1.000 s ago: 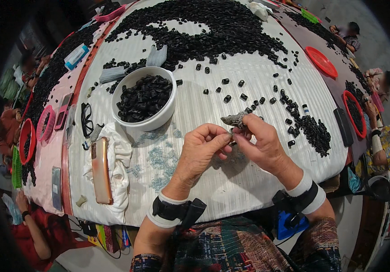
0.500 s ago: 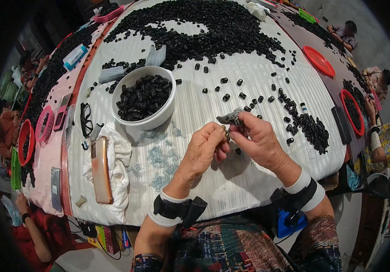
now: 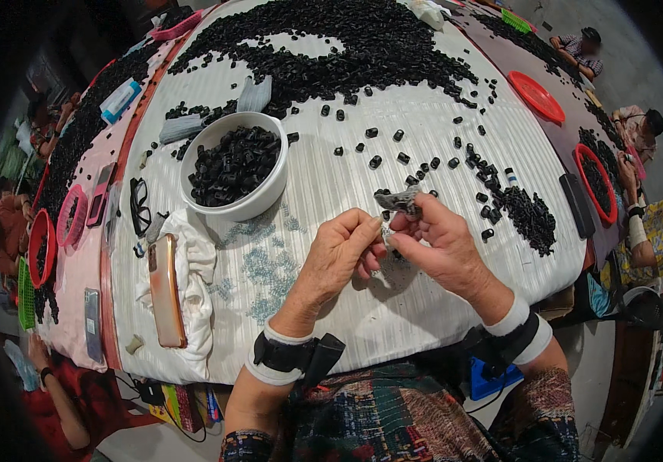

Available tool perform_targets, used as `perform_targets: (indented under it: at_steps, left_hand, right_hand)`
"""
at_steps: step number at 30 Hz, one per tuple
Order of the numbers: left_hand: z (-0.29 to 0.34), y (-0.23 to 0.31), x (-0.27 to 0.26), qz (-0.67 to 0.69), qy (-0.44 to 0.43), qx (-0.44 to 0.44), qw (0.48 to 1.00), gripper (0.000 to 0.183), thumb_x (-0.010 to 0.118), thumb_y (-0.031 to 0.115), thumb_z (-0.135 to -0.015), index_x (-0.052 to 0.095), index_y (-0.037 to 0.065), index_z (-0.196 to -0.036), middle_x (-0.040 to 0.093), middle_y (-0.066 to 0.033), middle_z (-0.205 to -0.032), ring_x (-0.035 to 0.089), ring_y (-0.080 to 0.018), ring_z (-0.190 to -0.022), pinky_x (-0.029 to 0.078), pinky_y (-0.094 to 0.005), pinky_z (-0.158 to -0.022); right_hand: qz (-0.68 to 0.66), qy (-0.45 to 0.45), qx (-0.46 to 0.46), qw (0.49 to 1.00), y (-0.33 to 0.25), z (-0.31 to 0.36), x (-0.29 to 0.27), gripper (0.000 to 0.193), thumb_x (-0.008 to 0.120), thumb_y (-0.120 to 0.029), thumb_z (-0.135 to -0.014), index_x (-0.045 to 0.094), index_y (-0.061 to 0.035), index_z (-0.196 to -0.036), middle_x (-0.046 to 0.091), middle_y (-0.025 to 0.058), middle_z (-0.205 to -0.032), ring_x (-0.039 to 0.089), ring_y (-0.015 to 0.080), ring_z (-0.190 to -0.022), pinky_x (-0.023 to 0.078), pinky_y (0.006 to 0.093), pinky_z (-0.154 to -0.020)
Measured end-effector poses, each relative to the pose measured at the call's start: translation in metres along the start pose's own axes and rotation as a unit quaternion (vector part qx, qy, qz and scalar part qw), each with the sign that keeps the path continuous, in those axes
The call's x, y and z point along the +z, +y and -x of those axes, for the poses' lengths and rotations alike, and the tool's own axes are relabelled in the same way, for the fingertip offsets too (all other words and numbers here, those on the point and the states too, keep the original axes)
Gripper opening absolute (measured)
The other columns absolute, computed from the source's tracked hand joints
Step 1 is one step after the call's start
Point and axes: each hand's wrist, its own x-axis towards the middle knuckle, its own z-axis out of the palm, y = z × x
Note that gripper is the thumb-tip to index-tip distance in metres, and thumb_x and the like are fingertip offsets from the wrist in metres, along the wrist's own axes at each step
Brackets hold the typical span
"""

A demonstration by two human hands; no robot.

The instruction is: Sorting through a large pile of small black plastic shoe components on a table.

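Both hands are close together over the white striped cloth, in front of a white bowl (image 3: 270, 189) of small black parts (image 3: 235, 165). My left hand (image 3: 341, 250) pinches thumb against forefinger; whatever sits between the tips is too small to make out. My right hand (image 3: 443, 242) has its fingers curled, thumb close to the left fingertips. A grey, worn-looking piece of fabric (image 3: 398, 202) sticks out at its forefinger; I cannot tell whether it is worn or held. Loose black parts (image 3: 403, 158) lie beyond my hands, and tiny bluish pieces (image 3: 266, 266) lie scattered left of them.
A large heap of black parts (image 3: 331, 65) covers the far table. A phone (image 3: 166, 292) lies on a white cloth (image 3: 200, 266) at left, near eyeglasses (image 3: 140, 206). Slim dark pieces (image 3: 529, 219) are piled at right beside a black case (image 3: 578, 208). Other people sit at both sides.
My hands stay nearly in place, fingertips together, with the grey fabric tilted slightly differently. The table and its objects have shifted a little leftward in view.
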Motion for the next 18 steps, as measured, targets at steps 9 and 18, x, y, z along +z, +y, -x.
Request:
perform_targets:
  at_steps: [9,18]
  left_hand:
    - [0.001,0.007,0.004,-0.001,0.031,0.031,0.999,0.019,0.056,0.023,-0.094,0.057,0.004,-0.092,0.061,-0.003,-0.075,0.058,-0.0074,-0.059,0.048,-0.0191,-0.05]
    - [-0.001,0.007,0.002,0.012,0.039,0.059,0.997,0.015,0.061,0.016,-0.091,0.059,0.003,-0.099,0.064,-0.0028,-0.079,0.061,-0.0076,-0.063,0.049,-0.0188,-0.051]
  right_hand:
    - [-0.016,-0.003,0.028,0.999,0.001,-0.012,0.005,0.017,0.061,-0.006,-0.084,0.052,0.0019,-0.095,0.062,0.007,-0.082,0.061,0.0089,-0.073,0.052,0.023,-0.063]
    - [-0.097,-0.007,0.066,0.993,-0.006,-0.014,0.005,0.014,0.06,-0.005,-0.085,0.052,0.0006,-0.095,0.058,0.001,-0.081,0.057,0.0039,-0.074,0.049,0.0199,-0.062]
